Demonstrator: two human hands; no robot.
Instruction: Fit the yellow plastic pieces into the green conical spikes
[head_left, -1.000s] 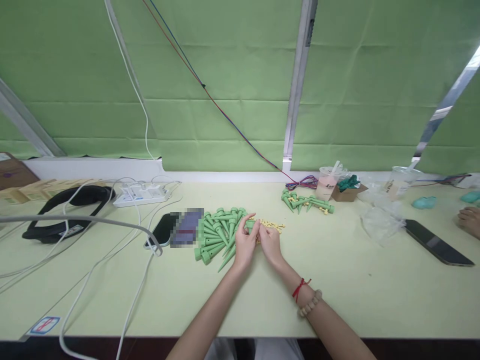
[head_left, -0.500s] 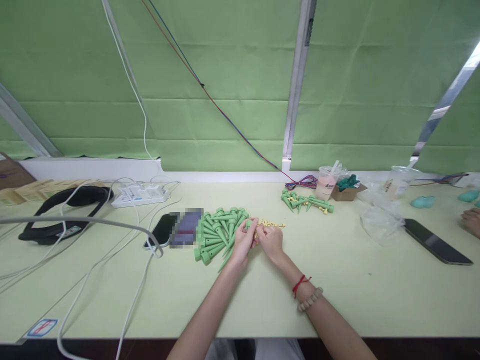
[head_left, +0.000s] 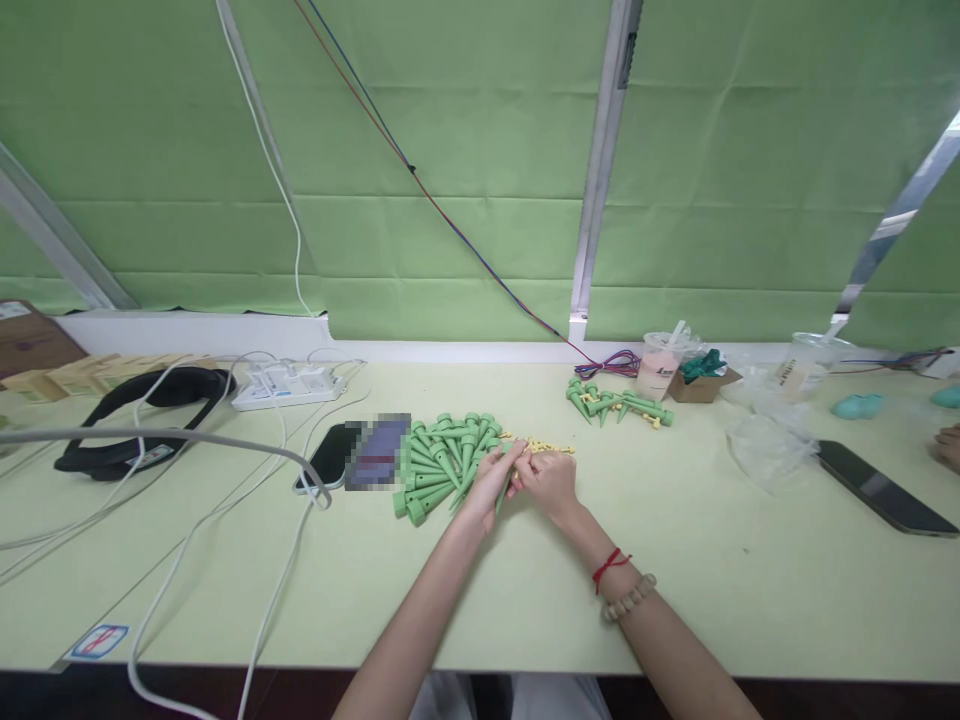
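The left hand (head_left: 491, 478) and the right hand (head_left: 551, 478) meet fingertip to fingertip above the worktop (head_left: 525, 580), just in front of the heap of green spikes (head_left: 442, 462). The left hand is closed around one green spike (head_left: 508, 462), its fingers curled over the top end while the point slants down toward the person. The right hand pinches at the same spot; whether it grips a small yellow part or the spike itself cannot be told, since the fingers cover the contact point. The right wrist carries a red cord (head_left: 611, 566) and a beaded bracelet (head_left: 628, 598). A scatter of small yellow parts (head_left: 546, 445) lies on the worktop just right of the heap, touching its edge, directly behind the hands. Left of the heap lies a dark phone (head_left: 330, 456), next to a blurred patch. Farther left of the heap lie a white power strip (head_left: 289, 384), a black headset band (head_left: 142, 415) and several white cables (head_left: 247, 470). Right of the heap and farther back, a second, smaller group of green spikes (head_left: 619, 403) lies near a plastic cup with a straw (head_left: 660, 365) and a small cardboard box (head_left: 701, 380). Far right of the heap lie a clear plastic bag (head_left: 769, 445) and a dark tablet (head_left: 874, 487). Another person's hand (head_left: 949, 445) shows at the right edge.
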